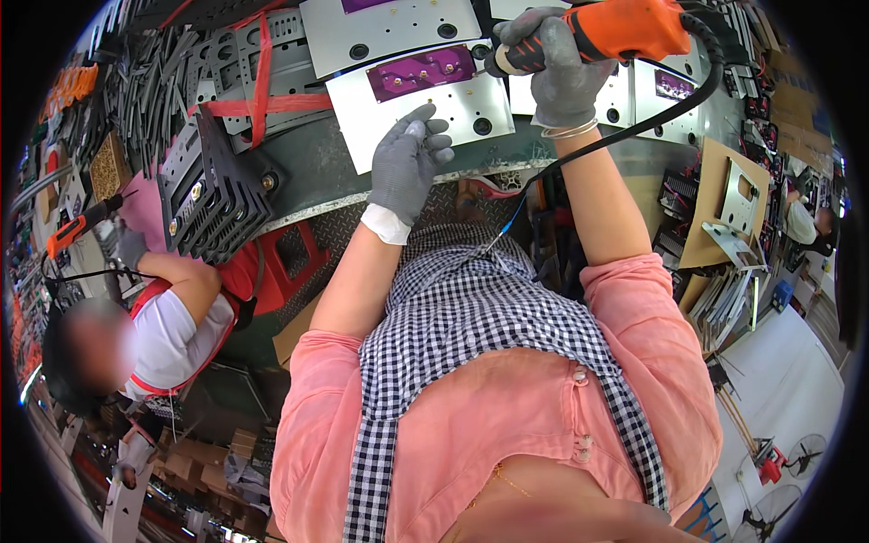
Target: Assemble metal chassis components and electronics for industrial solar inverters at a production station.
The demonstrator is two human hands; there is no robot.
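My right hand (563, 68), in a grey glove, grips an orange and black electric screwdriver (625, 32). The tool lies nearly level, its black nose pointing left toward the edge of a silver metal plate (353, 118) on the bench. A purple perforated plate (419, 72) with several brass-coloured fittings lies on that metal plate. Just in front of it, over the near edge, is my left hand (409, 163), also gloved in grey. Its fingers are curled in; whatever they may hold is too small or hidden to name. A black cord (670, 118) runs from the screwdriver past my right forearm.
More silver plates (389, 36) lie behind and to the right. Left on the green bench (317, 172) stand stacked dark brackets (213, 185) and metal parts tied with red straps (262, 81). Beyond them a co-worker (181, 317) holds another orange screwdriver (81, 224).
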